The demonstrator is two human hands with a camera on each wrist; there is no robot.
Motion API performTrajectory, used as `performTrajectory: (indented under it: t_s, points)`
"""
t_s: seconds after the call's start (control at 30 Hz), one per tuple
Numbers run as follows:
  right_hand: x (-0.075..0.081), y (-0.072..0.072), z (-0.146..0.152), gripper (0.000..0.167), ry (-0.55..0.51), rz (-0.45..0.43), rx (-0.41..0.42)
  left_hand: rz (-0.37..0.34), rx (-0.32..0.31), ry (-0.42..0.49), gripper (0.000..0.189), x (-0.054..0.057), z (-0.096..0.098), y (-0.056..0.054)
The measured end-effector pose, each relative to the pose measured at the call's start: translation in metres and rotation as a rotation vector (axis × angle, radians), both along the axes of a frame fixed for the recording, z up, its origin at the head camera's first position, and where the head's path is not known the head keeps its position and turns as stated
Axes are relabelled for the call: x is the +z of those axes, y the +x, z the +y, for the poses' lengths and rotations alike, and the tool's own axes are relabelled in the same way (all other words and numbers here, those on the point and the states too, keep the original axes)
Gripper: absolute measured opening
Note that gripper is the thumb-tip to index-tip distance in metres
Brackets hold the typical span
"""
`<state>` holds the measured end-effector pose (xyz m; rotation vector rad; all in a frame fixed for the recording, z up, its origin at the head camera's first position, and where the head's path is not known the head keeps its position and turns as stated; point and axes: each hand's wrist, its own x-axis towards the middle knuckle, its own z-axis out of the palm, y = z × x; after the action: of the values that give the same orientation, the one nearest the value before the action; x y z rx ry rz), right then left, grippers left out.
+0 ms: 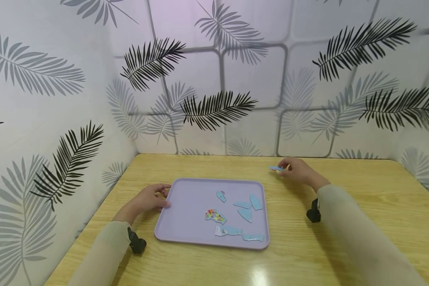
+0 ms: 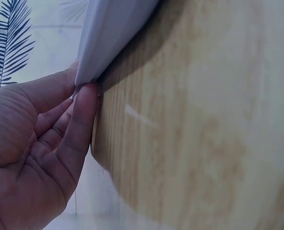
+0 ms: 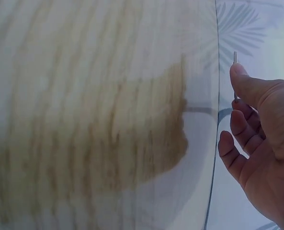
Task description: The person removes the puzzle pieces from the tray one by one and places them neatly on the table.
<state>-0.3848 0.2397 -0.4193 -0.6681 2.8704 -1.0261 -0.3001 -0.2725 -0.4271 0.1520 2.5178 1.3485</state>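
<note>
Nearest, pale sleeves (image 1: pixel 364 234) with black wrist cameras (image 1: pixel 313 213). Pinching the left rim of a lilac tray (image 1: pixel 186 208) with the left hand (image 1: pixel 148 200). Pinching a thin blue puzzle piece (image 1: pixel 276 168) with the right hand (image 1: pixel 297 171), over the bench (image 1: pixel 357 178) just beyond the tray's far right corner. Toward the tray's right side, several more puzzle pieces (image 1: pixel 246 215), mostly light blue, one multicoloured piece (image 1: pixel 215 216) among them.

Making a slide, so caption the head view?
Left hand grips a lilac tray scattered with flat pieces while the right hand pinches another piece outside it.

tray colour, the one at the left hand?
The tray is pale lavender; clearest in the head view.
</note>
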Motion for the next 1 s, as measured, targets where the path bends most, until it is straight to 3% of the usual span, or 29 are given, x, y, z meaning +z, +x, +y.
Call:
performTrajectory:
  t_s: [0.5, 0.7, 1.0]
  points:
    - [-0.006, -0.005, 0.011, 0.026, 0.001, -0.057, -0.055, -0.007, 0.009, -0.015, 0.065, 0.002, 0.001, 0.000]
    - [-0.007, -0.011, 0.009, 0.025, 0.024, -0.043, -0.069, -0.008, 0.001, -0.014, 0.066, 0.005, 0.003, 0.000]
    - [-0.011, -0.016, 0.005, 0.026, 0.028, -0.023, -0.066, 0.002, -0.010, -0.015, 0.066, 0.002, 0.000, -0.001]
